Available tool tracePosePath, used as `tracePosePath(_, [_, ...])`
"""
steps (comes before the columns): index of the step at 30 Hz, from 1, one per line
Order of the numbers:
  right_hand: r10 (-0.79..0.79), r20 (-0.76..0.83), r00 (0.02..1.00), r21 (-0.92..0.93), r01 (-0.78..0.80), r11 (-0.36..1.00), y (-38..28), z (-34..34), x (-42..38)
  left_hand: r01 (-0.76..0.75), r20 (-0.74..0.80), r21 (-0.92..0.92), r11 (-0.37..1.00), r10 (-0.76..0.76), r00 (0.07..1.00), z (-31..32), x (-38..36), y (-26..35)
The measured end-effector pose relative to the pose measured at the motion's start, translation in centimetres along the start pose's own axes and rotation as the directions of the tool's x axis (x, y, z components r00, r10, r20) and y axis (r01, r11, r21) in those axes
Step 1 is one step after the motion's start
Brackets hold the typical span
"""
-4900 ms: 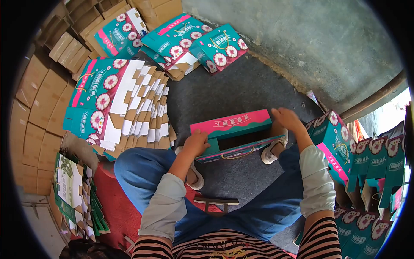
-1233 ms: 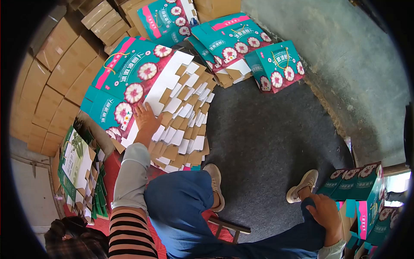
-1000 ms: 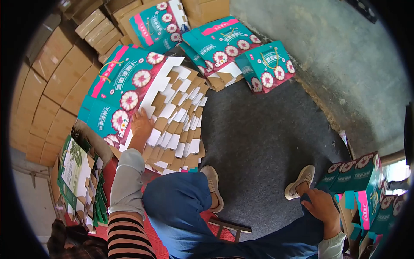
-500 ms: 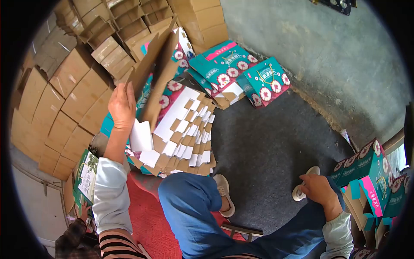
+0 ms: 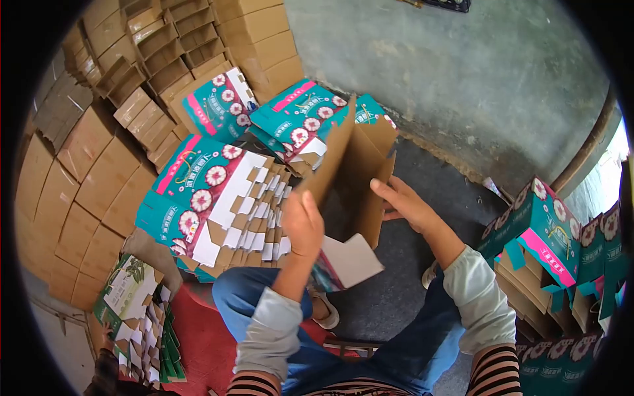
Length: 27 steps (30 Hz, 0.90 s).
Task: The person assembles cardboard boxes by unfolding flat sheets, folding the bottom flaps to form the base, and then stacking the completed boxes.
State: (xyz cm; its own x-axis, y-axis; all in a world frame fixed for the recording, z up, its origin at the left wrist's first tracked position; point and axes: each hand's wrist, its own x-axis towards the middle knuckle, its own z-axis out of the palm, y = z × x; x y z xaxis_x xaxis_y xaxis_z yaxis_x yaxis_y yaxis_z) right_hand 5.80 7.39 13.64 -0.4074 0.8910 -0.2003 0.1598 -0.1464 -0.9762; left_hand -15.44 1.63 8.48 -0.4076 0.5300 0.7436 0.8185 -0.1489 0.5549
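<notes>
A partly opened cardboard carton (image 5: pixel 343 175) stands between my two hands above my knees, its brown inside facing me. My left hand (image 5: pixel 304 224) is closed on its left panel. On the right panel's edge, my right hand (image 5: pixel 404 203) has its thumb on the inner side and its fingers outside. A white-faced flap (image 5: pixel 353 263) hangs from the carton's near end. To the left lies a fanned stack of flat teal cartons (image 5: pixel 191 188) with flower prints and tabbed white and brown edges.
Brown boxes (image 5: pixel 112 178) are piled at the left. Set-up teal cartons (image 5: pixel 545 231) stand at the right; more teal cartons (image 5: pixel 300 119) lie by the grey wall (image 5: pixel 462 72). At lower left, another person's hand (image 5: pixel 105 338) touches green cartons (image 5: pixel 129 290).
My left hand has brought the carton from the stack to the right, in front of me. My right hand has left my knee and taken hold of its right panel. The carton has spread open.
</notes>
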Motion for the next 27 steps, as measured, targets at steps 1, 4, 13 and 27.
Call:
tracePosePath(1, [0.023,-0.005,1.000,-0.058,-0.023,0.998,0.9,-0.4,0.1,-0.020,-0.017,-0.078,0.997,0.019,1.000,0.9,-1.5,0.5])
tracePosePath(4, [0.095,-0.005,0.995,-0.141,-0.095,0.985,6.3,-3.2,1.2,-0.026,0.007,-0.193,0.981,0.028,1.000,1.9,-5.9,1.7])
tracePosePath(13, [-0.090,-0.020,0.996,-0.410,0.074,0.909,10.9,-4.1,1.2,0.044,0.454,-0.300,0.953,0.102,0.885,0.3,-10.0,2.3])
tracePosePath(27, [-0.102,-0.128,0.987,-0.343,0.052,0.938,8.3,-6.0,0.8,-0.137,0.815,-0.290,0.947,0.319,0.484,-6.7,-9.5,5.1])
